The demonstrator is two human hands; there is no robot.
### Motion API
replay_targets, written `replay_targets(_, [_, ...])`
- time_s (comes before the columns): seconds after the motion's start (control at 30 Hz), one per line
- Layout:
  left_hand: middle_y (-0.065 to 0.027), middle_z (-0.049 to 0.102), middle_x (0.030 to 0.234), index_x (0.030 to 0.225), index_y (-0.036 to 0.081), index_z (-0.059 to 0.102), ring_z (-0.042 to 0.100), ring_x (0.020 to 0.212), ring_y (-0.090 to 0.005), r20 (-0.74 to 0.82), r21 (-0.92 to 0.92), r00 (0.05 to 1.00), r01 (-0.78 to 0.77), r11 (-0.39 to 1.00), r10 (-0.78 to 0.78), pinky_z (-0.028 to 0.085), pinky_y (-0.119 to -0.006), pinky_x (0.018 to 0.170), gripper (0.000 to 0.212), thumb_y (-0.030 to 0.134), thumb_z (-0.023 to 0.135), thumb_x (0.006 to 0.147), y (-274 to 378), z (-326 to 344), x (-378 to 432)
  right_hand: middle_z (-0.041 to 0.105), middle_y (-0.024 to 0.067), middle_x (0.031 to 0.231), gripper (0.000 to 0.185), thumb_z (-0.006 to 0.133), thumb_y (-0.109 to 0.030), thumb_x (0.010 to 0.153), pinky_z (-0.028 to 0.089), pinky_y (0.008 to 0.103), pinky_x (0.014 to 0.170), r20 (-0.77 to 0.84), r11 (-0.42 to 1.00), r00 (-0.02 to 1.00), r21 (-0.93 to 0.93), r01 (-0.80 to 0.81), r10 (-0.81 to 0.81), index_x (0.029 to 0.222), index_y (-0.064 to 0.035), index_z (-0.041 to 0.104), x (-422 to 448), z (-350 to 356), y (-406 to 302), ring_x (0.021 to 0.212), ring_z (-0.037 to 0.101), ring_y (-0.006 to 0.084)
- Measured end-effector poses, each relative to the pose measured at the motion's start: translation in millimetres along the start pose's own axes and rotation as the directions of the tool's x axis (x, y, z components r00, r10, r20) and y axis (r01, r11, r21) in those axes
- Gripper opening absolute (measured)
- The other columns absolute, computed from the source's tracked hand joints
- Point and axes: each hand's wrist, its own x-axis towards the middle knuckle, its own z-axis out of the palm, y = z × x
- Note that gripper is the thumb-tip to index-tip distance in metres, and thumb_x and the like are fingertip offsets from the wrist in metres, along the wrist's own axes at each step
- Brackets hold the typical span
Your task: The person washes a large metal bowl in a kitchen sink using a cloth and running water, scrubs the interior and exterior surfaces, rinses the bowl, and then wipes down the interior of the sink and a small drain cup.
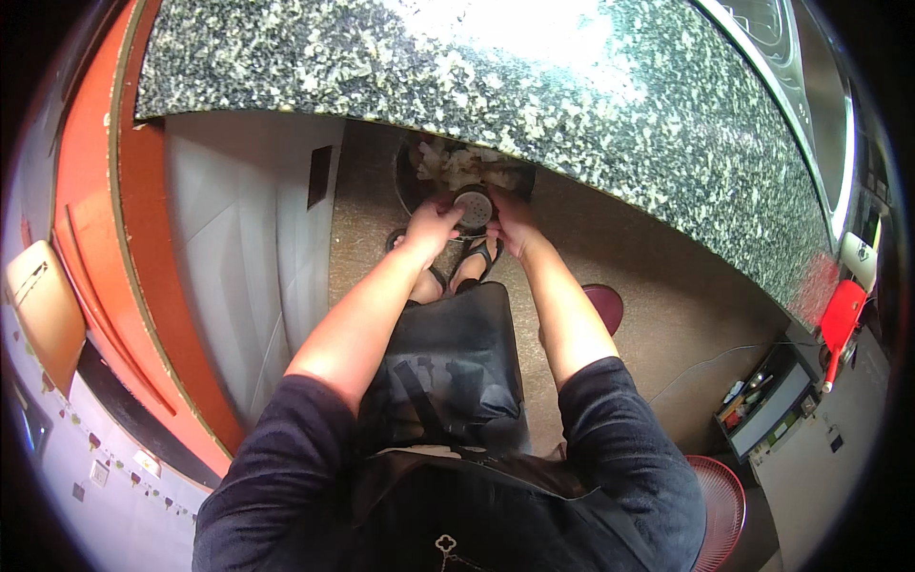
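Below the counter's front edge, my left hand (433,227) holds a round piece (473,209) with a grey, perforated face and a dark rim, its thumb at the face's left edge. My right hand (512,220) grips the same piece from the right, with part of the fingers hidden behind it. Beneath both hands is a dark round container (406,182) on the floor. Pale, crumpled scraps (457,164) lie inside it. The counter hides the container's far side.
The speckled granite counter (500,86) overhangs the container. An orange panel (146,286) stands at left. My sandalled foot (473,266) is close to the container. A dark red round object (604,307), a thin cable (704,361) and a red cleaver-shaped tool (843,318) are at right.
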Motion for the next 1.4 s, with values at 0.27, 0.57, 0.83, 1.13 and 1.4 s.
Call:
replay_targets(0.27, [-0.0059,0.071,0.110,0.125,0.002,0.065,0.065,0.095,-0.0161,0.118,-0.224,0.992,-0.019,0.974,0.047,0.055,-0.032,0.082,0.028,0.015,0.065,0.100,-6.6,20.1,9.0,0.056,0.0249,0.140,0.077,0.077,-0.033,0.084,0.049,0.0479,0.104,0.301,0.282,0.761,-0.800,0.529,-0.574,0.150,-0.0085,0.046,-49.4,-8.9,3.7,0.127,0.057,0.0428])
replay_targets(0.57, [-0.0091,0.064,0.123,0.141,0.001,0.056,0.063,0.106,-0.0173,-0.189,-0.182,0.981,-0.074,0.981,0.039,0.054,-0.032,0.091,0.037,0.021,0.054,0.110,-66.4,-8.1,-12.9,0.060,0.0196,0.133,0.071,0.081,-0.027,0.083,0.056,0.0466,0.092,0.147,0.177,0.743,-0.924,0.338,-0.653,0.147,-0.0151,0.053,16.1,-15.1,29.1,0.119,0.064,0.0380])
replay_targets(0.83, [-0.0020,0.065,0.099,0.126,0.002,0.063,0.057,0.079,-0.0088,-0.343,-0.147,0.935,-0.142,0.979,0.084,0.049,-0.022,0.068,0.024,0.011,0.059,0.103,-68.3,-3.5,-15.9,0.070,0.0153,0.100,0.063,0.061,-0.052,0.096,0.058,0.0418,0.075,0.083,0.494,0.933,-0.830,0.259,-0.350,0.138,-0.0058,0.057,-9.7,-22.9,1.0,0.095,0.071,0.0311])
replay_targets(1.13, [-0.0105,0.063,0.103,0.101,0.007,0.071,0.063,0.099,-0.0278,-0.148,0.290,0.698,-0.646,0.706,0.700,0.053,-0.039,0.089,0.015,0.005,0.074,0.087,86.1,28.3,-100.1,0.072,0.0095,0.105,0.057,0.027,-0.047,0.110,0.053,0.0329,0.061,0.308,0.860,0.916,0.506,0.069,-0.255,0.128,-0.0038,0.060,-122.4,-26.5,-9.0,0.079,0.066,0.0185])
replay_targets(1.4, [-0.0027,0.058,0.097,0.076,0.018,0.078,0.052,0.104,-0.0278,0.046,0.745,0.779,-0.444,0.498,0.625,0.046,-0.043,0.090,0.021,0.034,0.088,0.068,146.9,58.4,-152.6,0.067,0.0152,0.132,0.055,0.033,-0.042,0.110,0.049,0.0445,0.109,0.256,0.811,0.907,0.568,0.138,-0.334,0.141,-0.0013,0.055,-192.7,-15.8,-20.9,0.122,0.065,0.0270])
